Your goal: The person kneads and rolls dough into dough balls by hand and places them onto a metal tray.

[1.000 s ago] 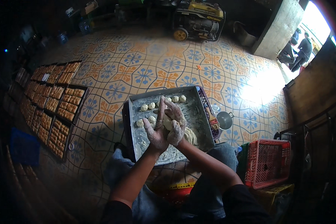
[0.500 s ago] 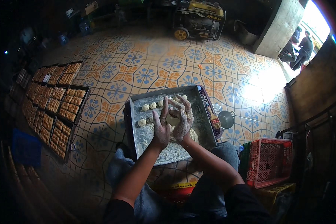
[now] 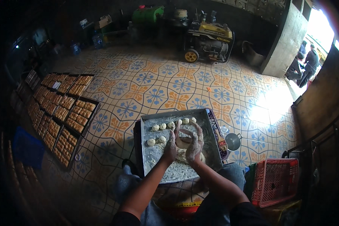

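Note:
Both my hands are over a square metal tray (image 3: 210, 132) dusted with flour. My left hand (image 3: 171, 148) is floury and upright, its fingers stretched away from me. Opposite it, my right hand (image 3: 194, 146) has its fingers spread and slightly curved; a gap shows between the palms. I cannot make out any dough held between them. Beneath and just behind the hands lies a larger lump of dough (image 3: 181, 155), partly hidden. Small round dough balls (image 3: 162, 126) form a row along the tray's far side. Two more balls (image 3: 151, 142) sit nearer, left of my left hand.
A brush (image 3: 221, 143) lies on the purple crate beside the tray; a metal pot (image 3: 234, 142) stands right of it. Trays of baked buns (image 3: 80, 115) cover the floor at left. A red crate (image 3: 277, 180) is at right, a generator (image 3: 209, 43) far back. People (image 3: 309, 64) are outside the doorway.
The view has tilted up, so everything sits lower in it. My hands have parted a little and their fingers have shifted. A second ball in the nearer row now shows clearly.

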Motion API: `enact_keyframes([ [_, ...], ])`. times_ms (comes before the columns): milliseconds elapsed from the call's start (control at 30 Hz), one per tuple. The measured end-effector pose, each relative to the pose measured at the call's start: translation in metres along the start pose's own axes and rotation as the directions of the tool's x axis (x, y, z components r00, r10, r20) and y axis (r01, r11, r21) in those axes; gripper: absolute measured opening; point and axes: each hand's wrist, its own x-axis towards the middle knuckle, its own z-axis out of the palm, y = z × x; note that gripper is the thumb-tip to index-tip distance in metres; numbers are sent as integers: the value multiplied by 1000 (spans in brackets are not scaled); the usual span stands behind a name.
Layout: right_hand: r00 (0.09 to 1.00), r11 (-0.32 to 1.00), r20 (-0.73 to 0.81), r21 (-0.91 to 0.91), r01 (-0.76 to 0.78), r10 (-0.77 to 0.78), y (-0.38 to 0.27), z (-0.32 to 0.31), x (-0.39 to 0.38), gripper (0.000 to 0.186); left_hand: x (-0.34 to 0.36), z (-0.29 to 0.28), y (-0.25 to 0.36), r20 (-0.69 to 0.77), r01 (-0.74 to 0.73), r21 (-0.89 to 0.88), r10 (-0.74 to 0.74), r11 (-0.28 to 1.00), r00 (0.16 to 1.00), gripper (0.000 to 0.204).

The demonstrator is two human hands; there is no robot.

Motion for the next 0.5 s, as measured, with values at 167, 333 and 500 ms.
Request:
enact_keyframes([
  [167,982,977,-1,107,-187,188,10,-8,5,58,1,-13,2,55,207,-335,-200,919,978,83],
  [333,979,968,106,163,-192,177,-9,-10,4,62,2,-20,-6,180,303,-679,-249,668,952,102],
  [500,899,937,431,273,-217,83,-29,-3,-8,74,-4,-7,-2,180,310,-834,-306,457,935,102],
])
